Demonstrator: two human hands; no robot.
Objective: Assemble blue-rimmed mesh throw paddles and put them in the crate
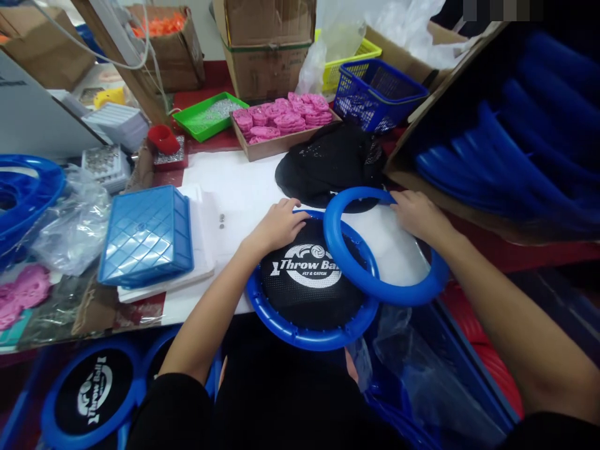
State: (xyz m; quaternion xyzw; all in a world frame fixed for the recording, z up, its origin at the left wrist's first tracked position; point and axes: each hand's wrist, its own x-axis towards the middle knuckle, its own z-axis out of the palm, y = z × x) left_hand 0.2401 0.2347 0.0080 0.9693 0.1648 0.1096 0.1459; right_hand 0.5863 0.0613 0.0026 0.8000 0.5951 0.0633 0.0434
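Observation:
A round paddle with black mesh (304,309), a blue rim and white "Throw Ball" print lies at the table's front edge, its near side jutting over my lap. My left hand (279,226) has its fingers curled over the far left of that rim. In my right hand (417,215) is a plain blue plastic ring (344,250), gripped at its far right side. The ring is tilted and overlaps the paddle's right part. Behind them lies a pile of black mesh fabric (323,165).
An upturned blue basket (145,234) stands left, beside small metal pieces (222,221). Behind are a green tray (210,119), a box of pink parts (284,119) and a dark blue basket (375,94). A carton of blue rings (497,150) stands right. Finished-looking paddles (91,394) lie below left.

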